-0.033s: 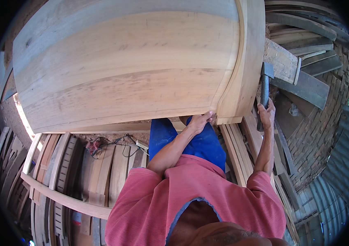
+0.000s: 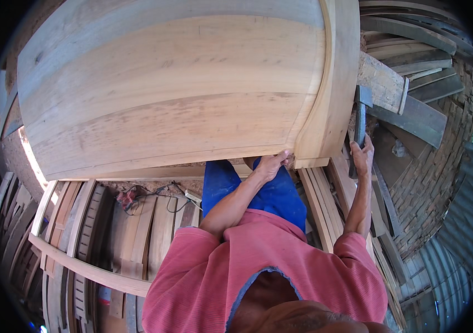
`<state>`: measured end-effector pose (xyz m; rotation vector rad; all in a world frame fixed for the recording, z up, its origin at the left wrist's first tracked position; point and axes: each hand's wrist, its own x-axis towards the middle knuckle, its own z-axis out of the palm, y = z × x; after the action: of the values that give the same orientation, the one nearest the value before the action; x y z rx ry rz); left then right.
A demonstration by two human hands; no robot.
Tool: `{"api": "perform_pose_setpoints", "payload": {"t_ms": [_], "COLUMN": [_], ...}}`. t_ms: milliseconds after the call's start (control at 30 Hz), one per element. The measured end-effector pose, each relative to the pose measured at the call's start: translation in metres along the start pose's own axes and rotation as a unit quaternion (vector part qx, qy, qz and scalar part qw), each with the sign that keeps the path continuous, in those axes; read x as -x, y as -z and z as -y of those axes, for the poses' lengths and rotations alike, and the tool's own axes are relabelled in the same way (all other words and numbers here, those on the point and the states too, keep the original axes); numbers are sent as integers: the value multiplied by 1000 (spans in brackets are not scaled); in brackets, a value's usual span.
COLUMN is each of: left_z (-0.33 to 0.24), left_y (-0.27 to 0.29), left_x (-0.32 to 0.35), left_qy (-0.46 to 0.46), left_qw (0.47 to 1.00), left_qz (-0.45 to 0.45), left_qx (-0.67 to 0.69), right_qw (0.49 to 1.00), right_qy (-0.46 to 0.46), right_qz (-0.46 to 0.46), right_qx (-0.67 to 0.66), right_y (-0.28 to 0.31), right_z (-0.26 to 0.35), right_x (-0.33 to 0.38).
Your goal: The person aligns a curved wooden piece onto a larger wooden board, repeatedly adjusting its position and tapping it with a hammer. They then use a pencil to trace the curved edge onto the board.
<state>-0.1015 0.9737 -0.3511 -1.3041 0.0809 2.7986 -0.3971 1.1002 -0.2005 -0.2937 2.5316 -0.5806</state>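
Observation:
My right hand (image 2: 362, 158) is closed around the handle of a hammer (image 2: 361, 123). The hammer stands upright in the picture, its grey head at the far end, just right of a large pale wooden panel (image 2: 192, 83). At the panel's near edge, close to its right corner, my left hand (image 2: 273, 166) is pinched shut and touches the wood. What those fingers hold, if anything, is too small to make out. Along the panel's right side runs a curved wooden moulding (image 2: 325, 77) beside a flat border board, which ends near my left hand.
Stacked boards (image 2: 414, 50) and a brick surface (image 2: 425, 161) lie to the right, with corrugated metal sheets (image 2: 453, 255) nearer me. On the left are a wooden frame (image 2: 92, 270), several long planks (image 2: 136, 227) and a dark cable (image 2: 161, 188) beside a red item.

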Motion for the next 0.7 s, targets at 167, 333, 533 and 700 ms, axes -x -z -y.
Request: {"api": "perform_pose_setpoints", "payload": {"t_ms": [167, 333, 533, 700], "left_z": [-4, -1, -9, -7], "left_y": [1, -2, -7, -2], "left_x": [0, -1, 4, 4], "left_qy": [-5, -23, 18, 5], "left_qw": [1000, 1000, 999, 1000], "left_qz": [15, 12, -34, -6], "left_qx": [-14, -17, -25, 3], "right_qw": [996, 975, 996, 998], "right_qy": [-90, 139, -81, -49], "right_qz": [-8, -78, -23, -11], "right_qx": [2, 155, -20, 41], "right_y": [6, 3, 0, 2], "right_z": [-12, -29, -1, -1], "right_x": [7, 20, 37, 45]}}
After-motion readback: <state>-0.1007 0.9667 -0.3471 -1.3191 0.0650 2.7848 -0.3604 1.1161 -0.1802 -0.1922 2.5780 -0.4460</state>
